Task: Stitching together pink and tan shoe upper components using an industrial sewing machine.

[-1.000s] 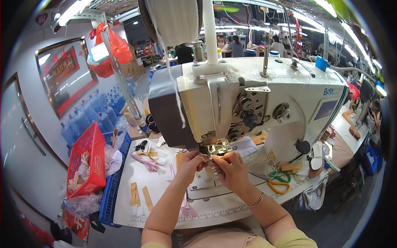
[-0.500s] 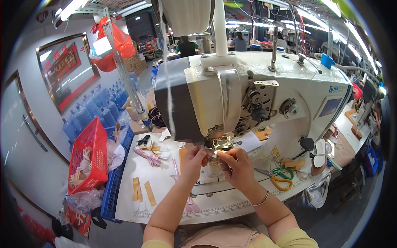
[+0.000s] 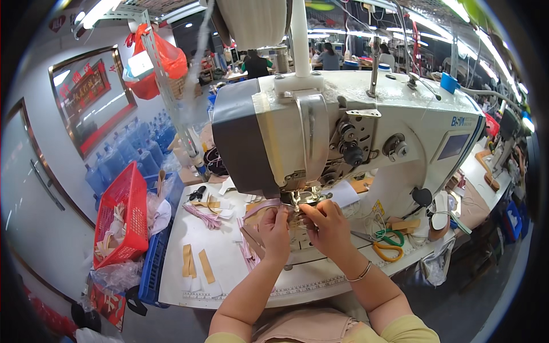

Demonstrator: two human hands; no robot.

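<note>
A white and grey sewing machine (image 3: pixel 240 134) stands before me, and both my hands are at its needle and presser foot (image 3: pixel 297 199). My left hand (image 3: pixel 275 230) is closed in a pinch on a pink strap (image 3: pixel 265 204), which arches up over the fingers just left of the foot. Beside that hand a tan piece (image 3: pixel 254 233) stands partly raised, with more pink strap hanging by it. At the right of the foot, my right hand (image 3: pixel 328 224) pinches with thumb and forefinger; what lies between them is too small to make out.
Scissors with green and orange handles (image 3: pixel 389 250) lie right of my hands. On the table's left are tan strips (image 3: pixel 207 266), a pink strap bundle (image 3: pixel 201 216) and black snips (image 3: pixel 198 192). A red basket (image 3: pixel 123 217) and a blue crate (image 3: pixel 153 268) stand left. People sit far behind.
My left hand and forearm have shifted right and slightly nearer me. The pink strap and tan piece now rise beside it. A hanging white thread has swung left; my right hand barely moved.
</note>
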